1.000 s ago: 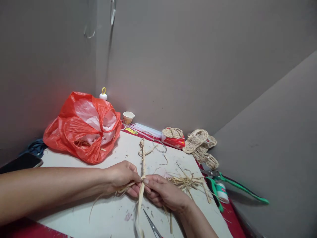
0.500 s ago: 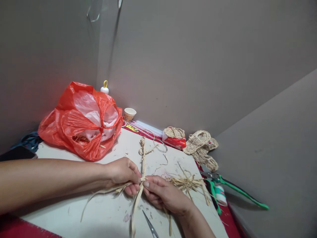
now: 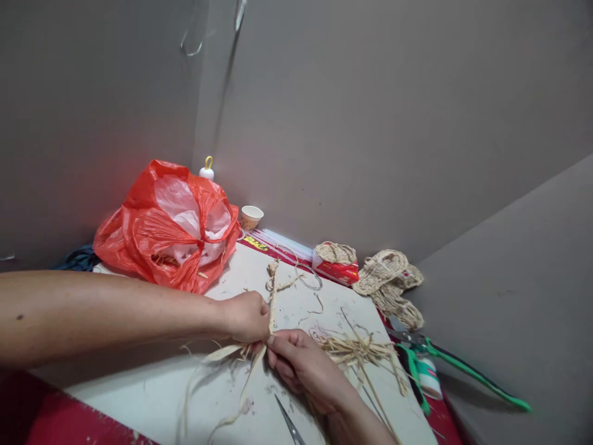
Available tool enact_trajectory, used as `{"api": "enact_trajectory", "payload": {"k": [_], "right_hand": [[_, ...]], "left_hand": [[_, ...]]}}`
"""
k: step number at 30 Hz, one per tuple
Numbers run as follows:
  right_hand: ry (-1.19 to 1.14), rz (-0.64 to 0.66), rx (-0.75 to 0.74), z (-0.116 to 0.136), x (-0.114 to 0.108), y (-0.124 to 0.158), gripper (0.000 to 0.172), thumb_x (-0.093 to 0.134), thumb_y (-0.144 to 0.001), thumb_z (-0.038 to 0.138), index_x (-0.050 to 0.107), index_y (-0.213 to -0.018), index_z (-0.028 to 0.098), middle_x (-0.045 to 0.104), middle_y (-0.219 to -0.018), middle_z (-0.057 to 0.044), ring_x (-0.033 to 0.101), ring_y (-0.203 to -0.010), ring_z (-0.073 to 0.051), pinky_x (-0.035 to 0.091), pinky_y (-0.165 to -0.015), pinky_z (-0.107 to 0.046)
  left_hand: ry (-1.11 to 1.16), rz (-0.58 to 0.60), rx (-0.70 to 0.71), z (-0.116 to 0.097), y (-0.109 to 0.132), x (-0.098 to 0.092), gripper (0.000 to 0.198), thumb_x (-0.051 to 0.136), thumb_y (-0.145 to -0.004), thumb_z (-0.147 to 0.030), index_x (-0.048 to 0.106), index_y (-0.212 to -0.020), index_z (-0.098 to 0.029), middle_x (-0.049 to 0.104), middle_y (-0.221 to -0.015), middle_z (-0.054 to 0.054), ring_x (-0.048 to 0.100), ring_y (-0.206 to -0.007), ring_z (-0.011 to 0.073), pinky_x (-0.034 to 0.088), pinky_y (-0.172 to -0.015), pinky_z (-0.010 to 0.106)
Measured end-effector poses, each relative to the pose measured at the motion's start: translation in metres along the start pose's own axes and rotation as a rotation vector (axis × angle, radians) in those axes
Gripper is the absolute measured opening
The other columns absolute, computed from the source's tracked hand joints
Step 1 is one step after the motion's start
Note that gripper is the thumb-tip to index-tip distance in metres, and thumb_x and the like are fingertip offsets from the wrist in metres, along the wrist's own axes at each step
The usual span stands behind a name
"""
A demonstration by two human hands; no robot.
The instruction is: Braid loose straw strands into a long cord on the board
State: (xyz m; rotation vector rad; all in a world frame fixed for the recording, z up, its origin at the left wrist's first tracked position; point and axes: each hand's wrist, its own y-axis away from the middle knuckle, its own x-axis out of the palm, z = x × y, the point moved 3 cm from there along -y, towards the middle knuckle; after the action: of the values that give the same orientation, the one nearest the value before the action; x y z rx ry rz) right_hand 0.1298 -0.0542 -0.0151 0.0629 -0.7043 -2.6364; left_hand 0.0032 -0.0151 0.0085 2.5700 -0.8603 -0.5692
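Observation:
A thin braid of pale dried straw (image 3: 273, 309) runs away from me across the white board, with a knotted far end. At its near end, my right hand (image 3: 306, 364) pinches it between thumb and fingers. My left hand (image 3: 248, 316) is closed against the braid's left side, knuckles up, its fingertips hidden beneath; it appears to grip the strands there. Loose flat straw strands (image 3: 222, 354) fan out under my left hand and trail towards me. Below my hands lies a pointed metal blade, apparently scissors (image 3: 290, 421), partly cut off by the frame edge.
A pile of loose straw (image 3: 356, 349) lies right of my hands. Green-handled shears (image 3: 477, 372) rest at the board's right edge, near woven straw soles (image 3: 393, 278). A red plastic bag (image 3: 171, 222), paper cup (image 3: 251, 217) and wire coil (image 3: 310, 278) stand or lie farther back.
My left hand has turned over, knuckles now up, and closed beside the braid. The loose strands have swung about below. My right hand keeps its pinch. The whole view has shifted slightly.

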Motion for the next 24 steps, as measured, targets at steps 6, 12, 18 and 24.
{"api": "enact_trajectory", "payload": {"k": [6, 12, 18, 24], "right_hand": [[-0.2, -0.007, -0.016, -0.001, 0.01, 0.002, 0.033, 0.061, -0.07, 0.038, 0.054, -0.052, 0.011, 0.034, -0.033, 0.008, 0.011, -0.03, 0.0, 0.004, -0.033, -0.017], [-0.334, 0.054, -0.063, -0.001, 0.018, 0.008, 0.025, 0.062, -0.068, 0.03, 0.052, -0.055, 0.011, 0.032, -0.041, 0.008, 0.012, -0.037, 0.0, 0.005, -0.034, -0.014], [-0.479, 0.073, -0.066, -0.001, 0.028, 0.01, 0.028, 0.067, -0.064, 0.025, 0.04, -0.058, 0.016, 0.029, -0.045, 0.01, 0.013, -0.038, 0.0, 0.006, -0.033, -0.013], [-0.456, 0.018, -0.097, -0.015, 0.023, 0.005, 0.038, 0.068, -0.064, 0.029, 0.032, -0.057, 0.02, 0.021, -0.045, 0.011, 0.013, -0.035, -0.001, 0.011, -0.031, -0.014]], "left_hand": [[-0.244, -0.201, 0.08, -0.008, 0.016, 0.001, 0.006, 0.051, -0.056, -0.013, 0.052, -0.06, -0.017, 0.051, -0.047, -0.003, 0.043, -0.042, 0.0095, 0.029, -0.042, 0.019], [-0.581, -0.367, 0.17, -0.019, 0.04, 0.006, 0.008, 0.055, -0.062, -0.022, 0.056, -0.069, -0.017, 0.059, -0.066, 0.005, 0.053, -0.061, 0.0181, 0.034, -0.051, 0.024], [-0.638, -0.474, 0.221, -0.013, 0.055, 0.019, 0.022, 0.049, -0.072, -0.023, 0.056, -0.091, -0.015, 0.063, -0.079, 0.01, 0.058, -0.07, 0.0214, 0.037, -0.056, 0.026], [-0.651, -0.528, 0.204, -0.007, 0.064, 0.034, 0.034, 0.042, -0.076, -0.023, 0.051, -0.107, -0.013, 0.065, -0.082, 0.013, 0.06, -0.068, 0.0228, 0.038, -0.053, 0.027]]}}
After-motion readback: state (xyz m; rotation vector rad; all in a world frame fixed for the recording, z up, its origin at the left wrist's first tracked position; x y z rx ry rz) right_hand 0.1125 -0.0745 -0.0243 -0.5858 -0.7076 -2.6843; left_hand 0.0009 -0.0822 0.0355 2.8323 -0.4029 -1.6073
